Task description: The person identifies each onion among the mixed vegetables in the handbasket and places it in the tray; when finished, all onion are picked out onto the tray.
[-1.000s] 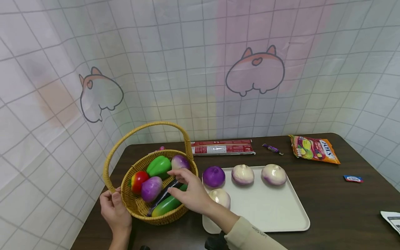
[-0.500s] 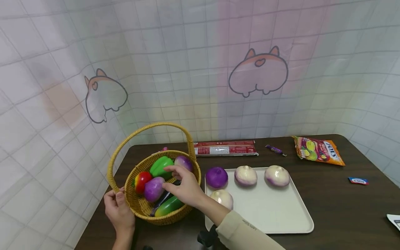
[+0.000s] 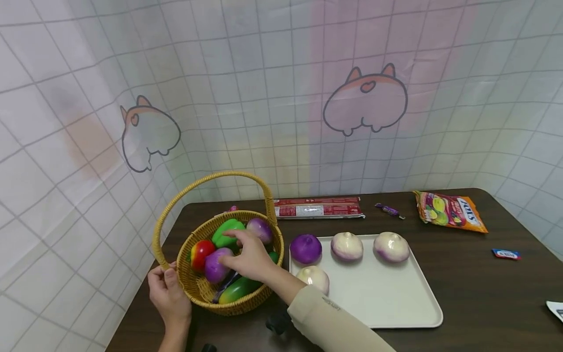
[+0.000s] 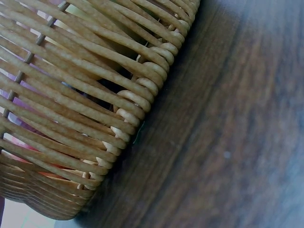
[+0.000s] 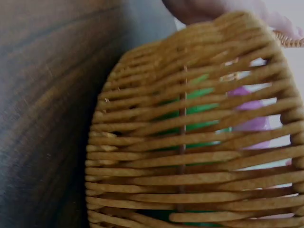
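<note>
A yellow wicker basket (image 3: 233, 309) with a tall handle sits at the left of the table. My left hand (image 3: 169, 296) grips its left side where the handle meets the rim. Over the inside reaches my right hand (image 3: 252, 256), thumb and fingers spread apart, the thumb at a purple onion (image 3: 214, 267) and the forefinger over a green bell pepper (image 3: 223, 235). Whether the thumb touches the onion I cannot tell. Also inside are a red-and-yellow fruit (image 3: 202, 253), a purple-and-white vegetable (image 3: 260, 230), a green cucumber-like vegetable (image 3: 239, 289) and a partly hidden dark eggplant (image 3: 224, 288). Both wrist views show mostly basket weave (image 4: 85, 66).
Right of the basket, a white tray (image 3: 382, 303) bears a purple onion (image 3: 305, 249) and several white-and-purple turnip-like vegetables (image 3: 346, 246). Behind lie a long red packet (image 3: 318, 209), a purple-wrapped candy (image 3: 389, 211) and a candy bag (image 3: 450, 212). A small blue packet (image 3: 506, 254) lies at right.
My right hand has moved left and farther into the basket, from above the eggplant to the purple onion. The left hand keeps its grip. The whole view has shifted slightly.
</note>
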### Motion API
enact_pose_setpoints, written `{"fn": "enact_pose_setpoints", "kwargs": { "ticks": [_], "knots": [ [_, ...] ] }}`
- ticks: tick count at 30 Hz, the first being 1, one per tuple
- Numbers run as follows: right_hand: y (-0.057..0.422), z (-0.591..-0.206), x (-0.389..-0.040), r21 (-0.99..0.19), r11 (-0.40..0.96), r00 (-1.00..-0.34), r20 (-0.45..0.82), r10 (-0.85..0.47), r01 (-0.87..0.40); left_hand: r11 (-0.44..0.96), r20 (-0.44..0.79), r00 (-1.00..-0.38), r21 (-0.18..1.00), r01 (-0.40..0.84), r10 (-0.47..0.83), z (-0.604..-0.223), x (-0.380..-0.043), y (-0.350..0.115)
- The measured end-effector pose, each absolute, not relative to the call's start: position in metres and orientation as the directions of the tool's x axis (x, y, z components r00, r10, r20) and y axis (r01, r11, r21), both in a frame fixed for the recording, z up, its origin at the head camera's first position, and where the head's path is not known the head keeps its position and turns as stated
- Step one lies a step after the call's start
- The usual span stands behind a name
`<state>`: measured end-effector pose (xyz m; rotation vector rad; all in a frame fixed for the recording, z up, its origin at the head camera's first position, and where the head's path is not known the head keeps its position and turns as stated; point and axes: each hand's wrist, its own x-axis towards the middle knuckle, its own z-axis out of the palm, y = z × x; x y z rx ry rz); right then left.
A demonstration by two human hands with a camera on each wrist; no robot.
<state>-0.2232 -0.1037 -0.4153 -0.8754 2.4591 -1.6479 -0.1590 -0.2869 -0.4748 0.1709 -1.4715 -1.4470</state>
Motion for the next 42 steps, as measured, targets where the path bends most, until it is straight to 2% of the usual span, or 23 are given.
{"fn": "enact_pose_setpoints", "kwargs": {
  "ticks": [5, 14, 25, 42],
  "knots": [
    [-0.108, -0.415, -0.229, -0.856, 0.294, -0.807, 0.212, -0.551, -0.426, 0.282, 0.542, -0.464, 0.807, 0.519, -0.7, -0.475, -0.158, -0.288],
    [-0.113, -0.421, -0.232, -0.868, 0.316, -0.811, 0.151, -0.565, -0.382, 0.275, 0.531, -0.473, 0.817, 0.507, -0.703, -0.484, -0.157, -0.289],
    [-0.12, -0.424, -0.235, -0.804, 0.384, -0.755, 0.117, -0.646, -0.453, 0.273, 0.549, -0.474, 0.801, 0.532, -0.688, -0.48, -0.158, -0.288],
    [-0.125, -0.42, -0.226, -0.75, 0.518, -0.786, 0.005, -0.619, -0.412, 0.25, 0.54, -0.469, 0.799, 0.547, -0.699, -0.473, -0.159, -0.286]
  ]
}}
